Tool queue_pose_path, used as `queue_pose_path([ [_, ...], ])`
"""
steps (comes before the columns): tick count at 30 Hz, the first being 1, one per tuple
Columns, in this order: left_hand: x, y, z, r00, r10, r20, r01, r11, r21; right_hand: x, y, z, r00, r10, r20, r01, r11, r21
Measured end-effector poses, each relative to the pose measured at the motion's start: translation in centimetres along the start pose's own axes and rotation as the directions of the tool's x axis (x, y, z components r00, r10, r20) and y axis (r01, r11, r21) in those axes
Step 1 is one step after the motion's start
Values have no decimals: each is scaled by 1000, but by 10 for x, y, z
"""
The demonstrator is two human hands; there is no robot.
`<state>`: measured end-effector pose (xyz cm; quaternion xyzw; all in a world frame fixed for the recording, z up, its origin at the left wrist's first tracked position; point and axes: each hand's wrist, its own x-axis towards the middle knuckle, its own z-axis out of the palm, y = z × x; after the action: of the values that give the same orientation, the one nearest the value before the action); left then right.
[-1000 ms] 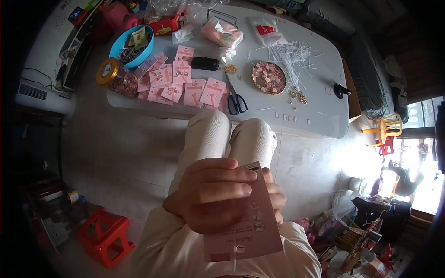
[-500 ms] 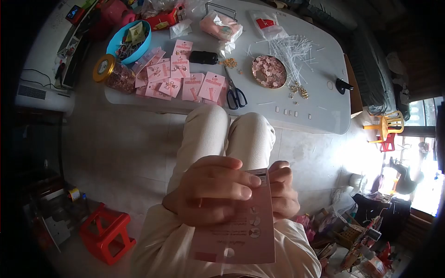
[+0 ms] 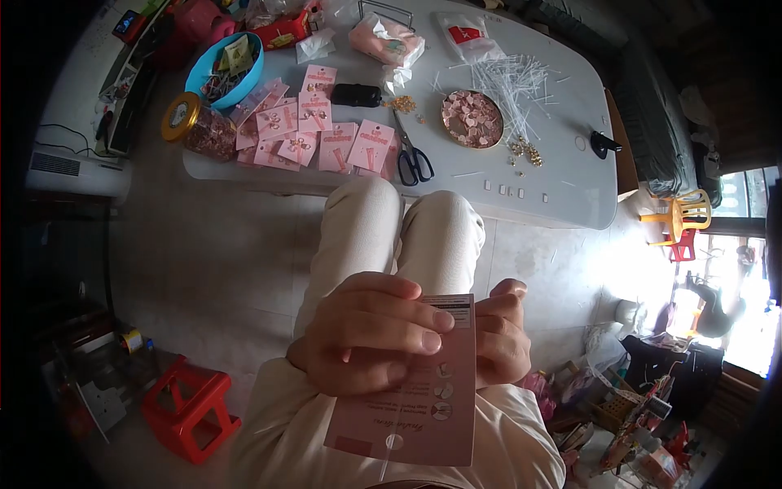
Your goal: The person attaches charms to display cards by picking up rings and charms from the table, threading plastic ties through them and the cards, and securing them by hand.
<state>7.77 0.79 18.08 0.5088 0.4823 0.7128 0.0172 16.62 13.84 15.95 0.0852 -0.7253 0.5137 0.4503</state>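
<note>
- My left hand (image 3: 371,338) holds a flat pink printed card (image 3: 440,432) over my cream-trousered lap (image 3: 277,424), fingers laid across it, apparently keeping it steady.
- My right hand (image 3: 503,338) curls by the card's edge; I cannot tell what it grips.
- Ahead, on the smooth grey bench (image 3: 578,208), a gold-rimmed round dish (image 3: 444,129) seemingly corrals pink heart-shaped pieces (image 3: 472,118).
- A red plastic stool (image 3: 204,385) stands on pale floor tiles (image 3: 228,269).
</note>
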Motion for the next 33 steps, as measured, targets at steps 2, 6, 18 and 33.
queue_pose_path([
  [2, -6, -8, 8, 984, 150, -97, -148, 988, 33, 0, 2, 1, 999, 28, 16, -29, 996, 84],
  [6, -10, -16, 22, 930, 294, -220, -294, 955, 36, 2, -1, 3, 999, 41, 9, -42, 985, 170],
  [18, -11, -10, 27, 937, 126, -327, -244, 904, -352, 2, -19, 26, 958, -214, -190, 223, 974, 31],
  [33, -39, -42, -7, 883, 18, -470, -60, 995, -74, -5, 3, 12, 985, 108, 135, -167, 391, 905],
])
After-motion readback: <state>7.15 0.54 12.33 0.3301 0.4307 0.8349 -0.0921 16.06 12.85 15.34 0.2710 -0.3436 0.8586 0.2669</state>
